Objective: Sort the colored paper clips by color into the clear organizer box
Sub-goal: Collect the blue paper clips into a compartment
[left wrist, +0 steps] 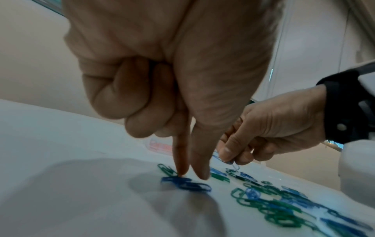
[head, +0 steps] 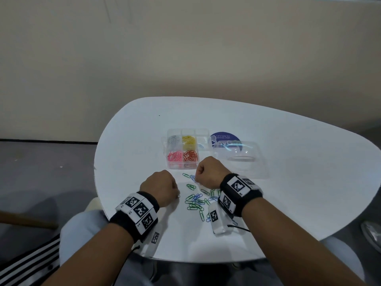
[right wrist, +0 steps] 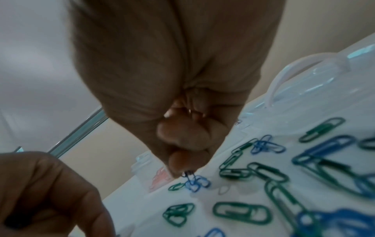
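Note:
The clear organizer box (head: pixel 195 134) stands open mid-table, with silver, yellow, pink and red clips in separate compartments. Loose green and blue paper clips (head: pixel 195 201) lie scattered between my hands. My left hand (left wrist: pixel 191 175) points its forefinger and thumb down and pinches at a small bunch of blue clips (left wrist: pixel 185 184) lying on the table; its other fingers are curled in. My right hand (right wrist: pixel 186 171), just in front of the box, pinches a few linked blue clips (right wrist: pixel 194 182) that hang from its fingertips and touch the table.
The box's clear lid (head: pixel 241 157) lies to the right of the box, partly over a round blue sticker (head: pixel 224 137). The white table (head: pixel 299 182) curves away on the left, with floor below. A white device (head: pixel 216 221) sits under my right wrist.

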`<state>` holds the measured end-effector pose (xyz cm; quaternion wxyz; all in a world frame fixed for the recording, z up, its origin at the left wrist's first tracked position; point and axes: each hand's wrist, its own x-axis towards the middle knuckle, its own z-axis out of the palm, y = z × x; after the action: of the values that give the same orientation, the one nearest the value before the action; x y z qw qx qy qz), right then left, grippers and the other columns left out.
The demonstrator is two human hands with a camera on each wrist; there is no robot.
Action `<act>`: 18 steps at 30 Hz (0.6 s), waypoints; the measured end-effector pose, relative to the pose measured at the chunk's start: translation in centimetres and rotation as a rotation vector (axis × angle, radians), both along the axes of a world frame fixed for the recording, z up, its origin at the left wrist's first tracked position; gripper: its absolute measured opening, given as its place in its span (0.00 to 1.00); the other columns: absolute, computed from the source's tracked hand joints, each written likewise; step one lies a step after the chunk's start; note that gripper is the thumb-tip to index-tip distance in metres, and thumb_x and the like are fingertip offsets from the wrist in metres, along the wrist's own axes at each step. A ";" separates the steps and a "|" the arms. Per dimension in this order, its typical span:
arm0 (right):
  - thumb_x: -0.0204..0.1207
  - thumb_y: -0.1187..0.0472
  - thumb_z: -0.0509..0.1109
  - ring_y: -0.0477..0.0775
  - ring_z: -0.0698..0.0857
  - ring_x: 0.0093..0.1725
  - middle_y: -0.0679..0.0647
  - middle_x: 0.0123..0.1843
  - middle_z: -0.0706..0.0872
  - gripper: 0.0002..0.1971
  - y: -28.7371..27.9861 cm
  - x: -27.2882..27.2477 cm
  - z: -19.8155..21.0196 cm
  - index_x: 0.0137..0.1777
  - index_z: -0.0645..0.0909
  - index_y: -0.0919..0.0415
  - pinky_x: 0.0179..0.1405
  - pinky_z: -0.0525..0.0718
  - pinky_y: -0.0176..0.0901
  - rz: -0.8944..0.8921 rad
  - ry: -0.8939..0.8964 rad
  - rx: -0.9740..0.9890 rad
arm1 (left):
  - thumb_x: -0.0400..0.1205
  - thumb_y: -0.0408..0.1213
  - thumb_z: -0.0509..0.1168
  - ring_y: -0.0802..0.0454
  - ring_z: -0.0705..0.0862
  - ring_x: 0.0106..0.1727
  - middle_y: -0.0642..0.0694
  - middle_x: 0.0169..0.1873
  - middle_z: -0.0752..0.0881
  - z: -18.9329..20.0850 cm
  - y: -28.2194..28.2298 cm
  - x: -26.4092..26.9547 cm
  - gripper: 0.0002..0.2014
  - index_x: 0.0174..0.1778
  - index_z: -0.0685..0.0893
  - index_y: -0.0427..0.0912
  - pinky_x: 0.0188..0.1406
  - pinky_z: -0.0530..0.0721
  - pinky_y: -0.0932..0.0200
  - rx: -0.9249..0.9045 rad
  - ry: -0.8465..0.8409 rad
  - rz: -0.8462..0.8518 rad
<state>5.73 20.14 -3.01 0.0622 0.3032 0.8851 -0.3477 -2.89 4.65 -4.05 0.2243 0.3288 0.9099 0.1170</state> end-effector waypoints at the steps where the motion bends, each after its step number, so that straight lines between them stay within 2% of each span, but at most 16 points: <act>1: 0.74 0.70 0.68 0.55 0.90 0.41 0.59 0.40 0.90 0.07 -0.2 -0.1 0.0 0.40 0.87 0.71 0.43 0.91 0.49 -0.002 0.007 -0.009 | 0.73 0.48 0.74 0.51 0.87 0.47 0.53 0.39 0.90 0.0 -0.2 -0.1 0.06 0.37 0.92 0.50 0.43 0.83 0.59 0.009 0.006 0.005; 3: 0.75 0.72 0.69 0.54 0.89 0.34 0.58 0.36 0.89 0.04 -0.4 -0.1 0.1 0.41 0.85 0.68 0.39 0.91 0.49 -0.032 0.024 -0.084 | 0.71 0.51 0.76 0.51 0.86 0.48 0.54 0.42 0.89 0.0 -0.7 0.0 0.10 0.41 0.91 0.50 0.44 0.82 0.59 0.013 0.036 0.009; 6: 0.74 0.74 0.70 0.55 0.88 0.32 0.65 0.40 0.90 0.04 -0.4 0.4 0.3 0.45 0.85 0.67 0.37 0.93 0.52 -0.091 0.045 -0.174 | 0.70 0.51 0.77 0.51 0.84 0.53 0.55 0.49 0.86 -0.2 -1.4 0.0 0.13 0.49 0.89 0.54 0.47 0.80 0.59 0.015 0.044 -0.010; 8: 0.75 0.74 0.69 0.54 0.87 0.32 0.64 0.40 0.90 0.05 -0.4 0.7 0.5 0.46 0.86 0.69 0.33 0.91 0.46 -0.089 0.042 -0.189 | 0.71 0.49 0.76 0.52 0.83 0.53 0.55 0.51 0.84 -0.3 -1.9 -0.3 0.14 0.52 0.87 0.57 0.46 0.78 0.59 0.007 0.026 -0.035; 10: 0.76 0.74 0.68 0.53 0.86 0.32 0.61 0.38 0.88 0.06 -0.5 1.0 0.7 0.45 0.87 0.69 0.28 0.87 0.39 -0.079 0.048 -0.200 | 0.72 0.49 0.76 0.53 0.81 0.51 0.56 0.46 0.80 -0.2 -2.1 -0.4 0.14 0.53 0.87 0.58 0.45 0.77 0.59 0.004 0.023 -0.051; 13: 0.76 0.73 0.68 0.52 0.85 0.30 0.60 0.36 0.88 0.06 -0.7 1.1 1.1 0.44 0.87 0.70 0.27 0.86 0.39 -0.076 0.080 -0.210 | 0.70 0.53 0.77 0.55 0.79 0.47 0.58 0.41 0.76 -0.1 -2.1 -0.3 0.13 0.50 0.89 0.58 0.43 0.76 0.60 0.017 0.037 -0.038; 16: 0.74 0.74 0.68 0.52 0.85 0.30 0.59 0.34 0.88 0.06 -0.9 1.1 1.4 0.43 0.87 0.69 0.29 0.88 0.40 -0.081 0.118 -0.213 | 0.70 0.53 0.77 0.54 0.82 0.46 0.58 0.40 0.83 -0.3 -1.7 -0.2 0.10 0.43 0.89 0.56 0.38 0.73 0.60 0.025 0.059 -0.029; 18: 0.74 0.74 0.69 0.51 0.85 0.30 0.57 0.34 0.87 0.05 -1.0 1.1 1.6 0.43 0.86 0.69 0.28 0.87 0.39 -0.083 0.131 -0.217 | 0.73 0.49 0.75 0.52 0.85 0.47 0.56 0.42 0.87 -0.6 -1.4 -0.2 0.05 0.38 0.89 0.54 0.38 0.75 0.60 0.017 0.044 -0.048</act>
<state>6.85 19.14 -1.39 0.0225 0.3075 0.8312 -0.4626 -3.07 3.26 -4.64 0.2041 0.3549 0.9055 0.1118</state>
